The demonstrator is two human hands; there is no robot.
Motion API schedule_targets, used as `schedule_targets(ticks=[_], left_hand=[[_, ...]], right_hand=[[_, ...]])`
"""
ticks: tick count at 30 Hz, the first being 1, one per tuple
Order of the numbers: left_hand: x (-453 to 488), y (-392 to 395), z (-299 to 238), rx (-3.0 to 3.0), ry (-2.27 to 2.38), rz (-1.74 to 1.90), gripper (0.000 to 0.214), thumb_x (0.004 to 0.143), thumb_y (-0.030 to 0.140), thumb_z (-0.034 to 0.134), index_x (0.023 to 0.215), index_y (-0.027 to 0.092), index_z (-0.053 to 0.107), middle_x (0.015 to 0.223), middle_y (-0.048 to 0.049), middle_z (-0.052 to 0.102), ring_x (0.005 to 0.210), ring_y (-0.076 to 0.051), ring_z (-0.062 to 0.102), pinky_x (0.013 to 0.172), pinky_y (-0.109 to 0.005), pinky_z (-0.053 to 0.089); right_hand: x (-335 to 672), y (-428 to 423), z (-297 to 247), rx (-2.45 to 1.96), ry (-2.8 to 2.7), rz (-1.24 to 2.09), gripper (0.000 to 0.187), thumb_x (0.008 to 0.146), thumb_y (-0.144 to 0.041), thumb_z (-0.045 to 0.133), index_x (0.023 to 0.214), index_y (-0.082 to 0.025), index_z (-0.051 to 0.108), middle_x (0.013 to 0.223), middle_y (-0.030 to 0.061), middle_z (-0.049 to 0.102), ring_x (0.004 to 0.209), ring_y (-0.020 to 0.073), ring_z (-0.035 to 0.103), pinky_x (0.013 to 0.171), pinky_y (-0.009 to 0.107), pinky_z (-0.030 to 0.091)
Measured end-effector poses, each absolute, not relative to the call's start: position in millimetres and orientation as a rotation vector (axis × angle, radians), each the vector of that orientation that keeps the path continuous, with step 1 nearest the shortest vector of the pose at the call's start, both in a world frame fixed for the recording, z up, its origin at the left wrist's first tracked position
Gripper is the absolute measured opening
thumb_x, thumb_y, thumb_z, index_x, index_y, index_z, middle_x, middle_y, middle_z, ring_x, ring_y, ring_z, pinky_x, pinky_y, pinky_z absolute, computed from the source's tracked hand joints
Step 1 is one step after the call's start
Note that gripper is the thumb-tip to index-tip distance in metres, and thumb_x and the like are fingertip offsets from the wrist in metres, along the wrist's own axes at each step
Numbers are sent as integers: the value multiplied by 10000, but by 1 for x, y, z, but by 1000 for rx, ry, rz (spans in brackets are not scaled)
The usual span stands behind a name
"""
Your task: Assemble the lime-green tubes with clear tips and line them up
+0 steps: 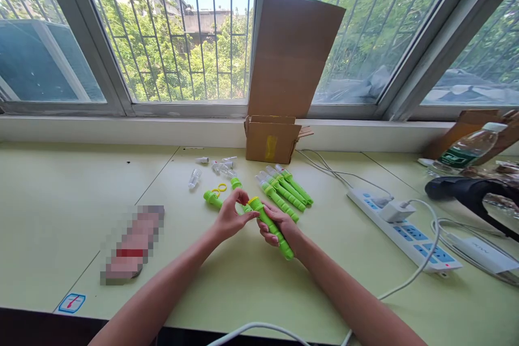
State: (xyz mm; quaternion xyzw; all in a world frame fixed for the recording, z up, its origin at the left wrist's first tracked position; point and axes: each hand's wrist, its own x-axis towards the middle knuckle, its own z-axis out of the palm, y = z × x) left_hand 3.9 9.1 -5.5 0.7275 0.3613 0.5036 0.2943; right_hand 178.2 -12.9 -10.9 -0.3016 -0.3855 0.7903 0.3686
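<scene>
My right hand is closed round a bright green, ribbed plastic tube, tilted with its threaded neck up and to the left. A yellow ring sits at the neck's top. My left hand is curled at that end, its index finger by the ring and its thumb against the tube; the exact contact is partly hidden. Just beyond the left hand lie another green tube, a green threaded piece and loose yellow rings. Several green tubes with clear tips lie side by side beyond the right hand.
Clear caps and small white parts lie farther back. A cardboard box stands against the sill. At right are a power strip, cables, a water bottle and a black curved object. A blurred item lies left.
</scene>
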Motion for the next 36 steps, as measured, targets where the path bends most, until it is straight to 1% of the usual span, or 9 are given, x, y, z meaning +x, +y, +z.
schedule_targets(ticks=[3,6,15,20,27,36], left_hand=[[3,9,-6,1933,957,1339,307,689,341,721,821,197,484,803,1,532,758,-139,504,739,-293,444],[4,9,-6,1945,955,1348,300,694,318,717,853,198,492,827,-4,541,777,-140,513,757,-299,446],[8,4,-8,1943,935,1390,314,750,284,657,1012,207,503,988,-41,575,944,-174,563,851,-356,466],[9,5,-9,1938,928,1389,266,772,279,632,1008,208,530,982,-34,609,939,-170,584,877,-371,467],[9,5,-8,1927,957,1347,271,760,291,647,1000,211,551,988,-44,625,903,-175,597,821,-358,484],[8,5,-6,1936,974,1346,237,748,258,658,961,209,565,933,-32,640,857,-166,602,754,-327,484]], right_hand=[[178,-13,-11,-752,-1010,2013,579,859,-424,498,1364,-280,252,565,-49,506,322,80,416,293,155,266],[178,-14,-11,-765,-1027,1986,614,855,-431,503,1384,-277,231,567,-46,518,322,83,424,296,160,284],[175,-14,-8,-838,-1101,1885,614,840,-448,511,1374,-265,270,568,-45,535,319,80,436,293,163,316],[174,-13,-9,-873,-1137,1845,571,841,-435,513,1343,-263,304,568,-40,552,325,82,448,297,161,335],[174,-10,-14,-919,-1197,1793,606,827,-460,520,1342,-231,298,544,-46,554,314,95,462,294,176,350],[172,-13,-11,-910,-1217,1763,568,838,-451,508,1321,-222,313,533,-45,557,308,92,454,289,166,329]])
